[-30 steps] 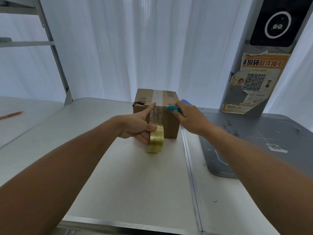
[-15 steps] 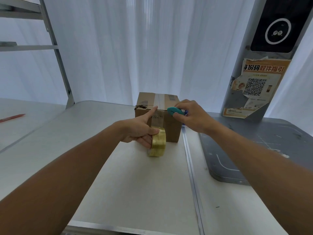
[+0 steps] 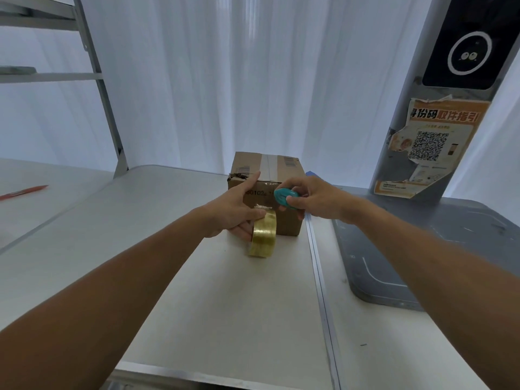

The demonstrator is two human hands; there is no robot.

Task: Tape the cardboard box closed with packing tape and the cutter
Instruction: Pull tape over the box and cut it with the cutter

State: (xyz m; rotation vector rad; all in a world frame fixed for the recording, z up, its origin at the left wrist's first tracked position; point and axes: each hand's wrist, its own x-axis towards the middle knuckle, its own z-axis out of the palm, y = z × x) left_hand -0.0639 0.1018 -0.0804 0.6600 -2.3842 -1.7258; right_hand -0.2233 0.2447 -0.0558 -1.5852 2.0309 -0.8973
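**A:** Where is your cardboard box [image 3: 267, 192] right now?

**B:** It sits on the white bench [image 3: 230, 305], toward the far end, just left of the metal seam that runs near to far. A pale strip of tape already crosses its top.

**A:** And your left hand [image 3: 233, 213]?

**B:** Your grip there is closed around the yellowish tape roll [image 3: 263, 235], held upright against the near face of the box, low down by the bench. Your index finger stretches up to the box's top near edge. A short clear length of tape stands off the roll's top.

**A:** Your right hand [image 3: 315, 198]?

**B:** You pinch the teal cutter [image 3: 284, 196] between thumb and fingers, in front of the box's near face, just right of the loose tape and above the roll. Whether it touches the tape, I cannot tell.
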